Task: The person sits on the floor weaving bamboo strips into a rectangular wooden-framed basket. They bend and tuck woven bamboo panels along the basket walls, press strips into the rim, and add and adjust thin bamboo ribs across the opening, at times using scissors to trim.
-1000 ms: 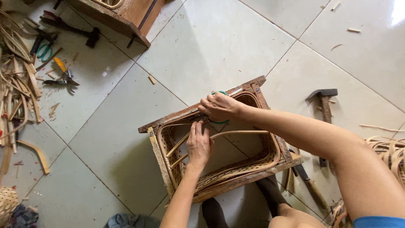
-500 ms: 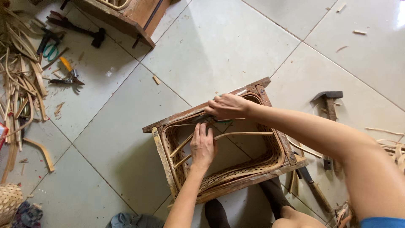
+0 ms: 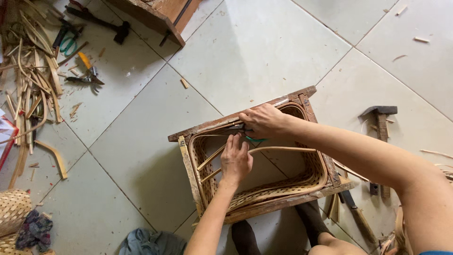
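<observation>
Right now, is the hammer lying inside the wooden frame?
No, the hammer lies on the floor tiles to the right, outside the wooden frame.

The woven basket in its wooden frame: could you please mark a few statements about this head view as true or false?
1. The right hand rests on the far edge of the wooden frame. True.
2. The left hand lies flat on the tiled floor beside the frame. False: it reaches inside the woven basket, fingertips at the far rim.
3. A hammer lies on the floor to the right of the frame. True.
4. The yellow-handled pliers are in the left hand. False: they lie on the floor at upper left, near the cane strips.
5. The basket is full of cloth. False: its inside holds only a few cane pieces.
</observation>
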`<action>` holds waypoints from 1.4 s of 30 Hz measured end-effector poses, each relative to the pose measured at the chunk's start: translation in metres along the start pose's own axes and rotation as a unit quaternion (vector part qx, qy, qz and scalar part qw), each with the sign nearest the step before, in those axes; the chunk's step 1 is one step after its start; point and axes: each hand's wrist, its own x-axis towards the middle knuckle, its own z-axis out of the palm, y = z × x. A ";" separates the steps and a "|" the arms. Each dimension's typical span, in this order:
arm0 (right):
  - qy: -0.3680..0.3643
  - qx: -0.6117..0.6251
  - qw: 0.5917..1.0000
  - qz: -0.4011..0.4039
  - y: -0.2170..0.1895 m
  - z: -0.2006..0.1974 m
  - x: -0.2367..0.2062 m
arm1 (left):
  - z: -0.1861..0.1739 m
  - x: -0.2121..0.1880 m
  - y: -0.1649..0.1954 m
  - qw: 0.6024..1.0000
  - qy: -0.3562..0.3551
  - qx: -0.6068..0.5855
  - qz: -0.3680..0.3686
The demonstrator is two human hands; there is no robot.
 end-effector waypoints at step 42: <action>0.181 -0.193 0.961 -0.077 -0.004 0.023 0.015 | -0.018 0.001 0.014 0.999 0.043 -0.027 0.005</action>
